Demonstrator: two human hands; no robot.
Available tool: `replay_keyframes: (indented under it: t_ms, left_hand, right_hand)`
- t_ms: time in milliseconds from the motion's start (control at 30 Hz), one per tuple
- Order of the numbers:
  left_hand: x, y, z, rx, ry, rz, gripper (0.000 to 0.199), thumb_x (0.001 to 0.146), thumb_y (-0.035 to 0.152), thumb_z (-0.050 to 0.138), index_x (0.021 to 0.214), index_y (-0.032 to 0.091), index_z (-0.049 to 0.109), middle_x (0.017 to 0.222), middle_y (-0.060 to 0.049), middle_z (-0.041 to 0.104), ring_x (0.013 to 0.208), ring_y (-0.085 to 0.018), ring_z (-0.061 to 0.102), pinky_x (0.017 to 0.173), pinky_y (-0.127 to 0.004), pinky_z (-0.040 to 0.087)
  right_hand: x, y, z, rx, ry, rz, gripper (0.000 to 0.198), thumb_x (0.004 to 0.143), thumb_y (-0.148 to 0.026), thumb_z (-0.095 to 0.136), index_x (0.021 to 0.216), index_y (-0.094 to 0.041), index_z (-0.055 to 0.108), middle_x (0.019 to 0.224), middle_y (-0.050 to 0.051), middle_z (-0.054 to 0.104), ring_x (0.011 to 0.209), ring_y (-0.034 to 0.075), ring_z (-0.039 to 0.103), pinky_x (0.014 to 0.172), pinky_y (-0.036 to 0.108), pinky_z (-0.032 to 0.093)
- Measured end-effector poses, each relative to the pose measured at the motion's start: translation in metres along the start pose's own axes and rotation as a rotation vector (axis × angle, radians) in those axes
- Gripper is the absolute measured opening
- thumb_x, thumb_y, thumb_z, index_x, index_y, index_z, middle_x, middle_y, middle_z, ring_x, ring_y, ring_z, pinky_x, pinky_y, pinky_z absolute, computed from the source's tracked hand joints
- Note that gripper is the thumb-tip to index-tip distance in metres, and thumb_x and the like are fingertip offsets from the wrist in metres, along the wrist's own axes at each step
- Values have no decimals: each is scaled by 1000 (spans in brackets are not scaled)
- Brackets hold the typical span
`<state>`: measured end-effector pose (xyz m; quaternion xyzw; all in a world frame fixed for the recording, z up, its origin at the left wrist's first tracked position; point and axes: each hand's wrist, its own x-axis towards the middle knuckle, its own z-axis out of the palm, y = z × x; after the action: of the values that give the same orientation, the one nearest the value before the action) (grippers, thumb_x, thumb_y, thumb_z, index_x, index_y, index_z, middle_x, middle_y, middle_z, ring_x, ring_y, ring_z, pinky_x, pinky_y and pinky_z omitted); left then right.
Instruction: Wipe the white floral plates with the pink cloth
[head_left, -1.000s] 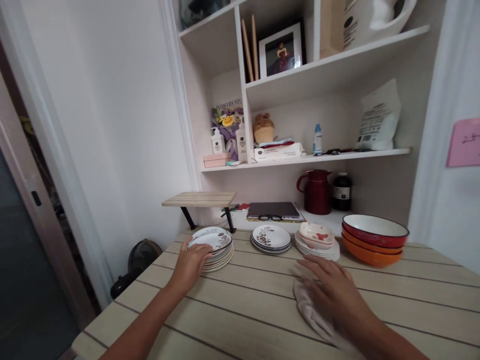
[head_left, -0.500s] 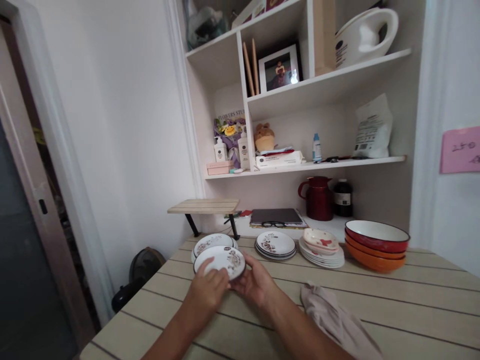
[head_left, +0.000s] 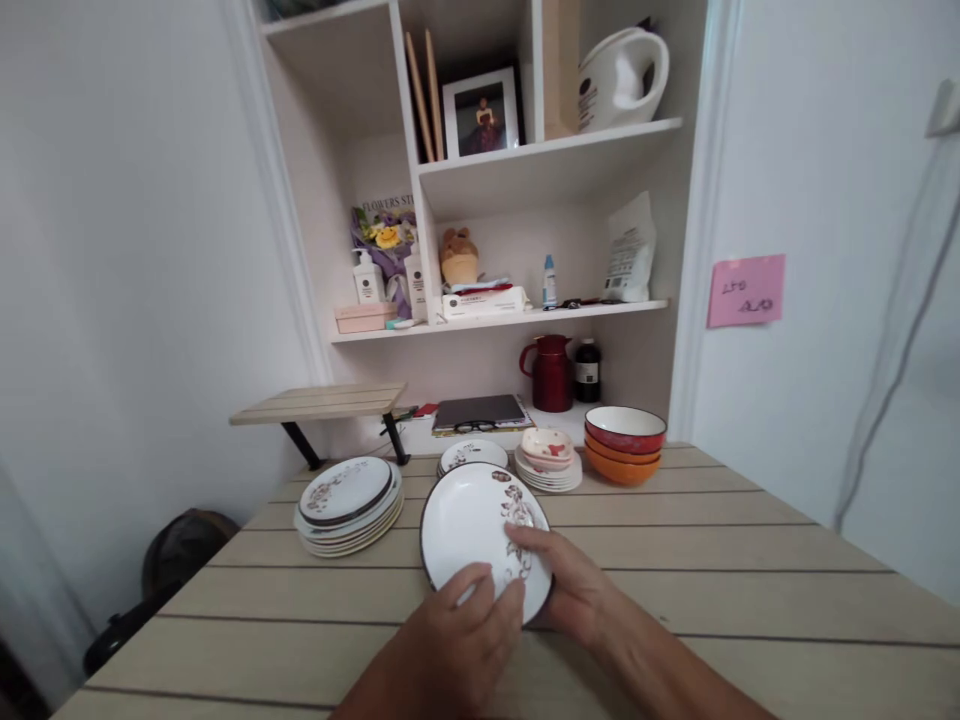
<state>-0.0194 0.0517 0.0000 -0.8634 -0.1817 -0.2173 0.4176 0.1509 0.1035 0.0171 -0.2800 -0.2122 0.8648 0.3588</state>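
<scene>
A white plate (head_left: 457, 520) with a dark rim and brown flower pattern is tilted up above the table in front of me. My right hand (head_left: 574, 585) grips it at the right edge, thumb on the face and other fingers behind. Over its near edge bend the fingers of my left hand (head_left: 469, 630), touching the face; their tips partly hide the plate. To the left stands a stack of similar plates (head_left: 349, 490). Behind the held plate, partly covered by it, is another stack of small patterned plates (head_left: 472, 455).
Small white plates with pinkish dishes (head_left: 547, 447) and stacked red and orange bowls (head_left: 625, 445) stand at the back right. A low wooden riser (head_left: 319, 402) is at the back left. Behind are a closed laptop (head_left: 480, 412), glasses, a red jug (head_left: 551, 375) and shelves.
The view has swung right. The held plate has come nearer and now looks larger, away from the left stack. The beige cloth seen earlier on the right no longer shows.
</scene>
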Motion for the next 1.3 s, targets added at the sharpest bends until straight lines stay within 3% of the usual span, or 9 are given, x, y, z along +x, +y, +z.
replay_keyframes:
  t_ms: [167, 367, 500, 733, 833, 967, 1100, 1200, 1300]
  left_hand:
    - [33, -7, 42, -101, -57, -88, 37, 91, 25, 51, 128, 21, 51, 133, -4, 56, 122, -18, 48, 110, -41, 33]
    - [28, -13, 83, -373, -75, -676, 56, 92, 32, 46, 144, 24, 28, 143, -14, 41, 131, -24, 41, 104, -45, 40]
    - [25, -10, 94, -558, -132, -835, 66, 89, 31, 50, 148, 26, 20, 147, -14, 34, 134, -27, 37, 103, -45, 41]
    - [26, -7, 103, -630, -362, -826, 57, 76, 38, 67, 129, 25, 51, 145, -16, 40, 132, -34, 38, 103, -55, 35]
    - [29, -5, 101, -708, -378, -926, 37, 71, 31, 70, 107, 23, 62, 144, -16, 40, 131, -34, 39, 102, -56, 33]
    - [31, 0, 90, -930, -193, -1017, 19, 66, 13, 66, 80, 20, 56, 124, -10, 58, 111, -24, 55, 92, -40, 43]
    - [34, 2, 80, -1033, -1, -1307, 15, 74, 27, 62, 81, 21, 50, 74, 1, 60, 68, -15, 55, 63, -25, 45]
    - [35, 0, 79, -1066, 157, -1471, 20, 78, 36, 59, 88, 21, 50, 72, 2, 57, 63, -13, 53, 58, -23, 44]
    - [31, -2, 84, -999, 165, -1435, 24, 76, 27, 60, 97, 21, 53, 89, -3, 60, 76, -16, 58, 67, -28, 49]
  right_hand:
    - [-17, -41, -43, 47, -10, -230, 37, 78, -21, 63, 112, -6, 59, 90, 15, 74, 79, 23, 69, 82, 37, 52]
    - [-15, -62, -73, 134, 173, -495, 44, 78, -17, 62, 121, -13, 54, 101, 13, 73, 99, 26, 67, 91, 42, 50]
    - [-12, -69, -75, 103, 256, -598, 39, 75, -19, 67, 112, -14, 59, 103, 12, 73, 101, 26, 66, 90, 41, 52]
    - [-14, -85, -94, 48, 521, -854, 44, 66, -17, 72, 109, -20, 62, 98, 5, 74, 92, 23, 68, 79, 34, 57]
    - [-13, -82, -99, -9, 584, -843, 48, 65, -18, 72, 111, -23, 61, 91, 3, 75, 86, 24, 69, 72, 34, 57]
    - [-13, -71, -93, -32, 546, -770, 44, 66, -17, 72, 109, -24, 61, 87, 4, 76, 81, 26, 70, 72, 36, 57]
    - [-12, -55, -82, -23, 513, -624, 41, 69, -15, 71, 108, -19, 61, 82, 7, 76, 74, 25, 71, 74, 41, 57]
    - [-10, -41, -75, -46, 482, -488, 31, 72, -16, 69, 102, -15, 62, 76, 9, 75, 69, 25, 71, 75, 41, 56]
    - [-9, -31, -68, -80, 411, -394, 24, 75, -21, 68, 97, -12, 63, 75, 11, 75, 68, 24, 70, 73, 38, 56]
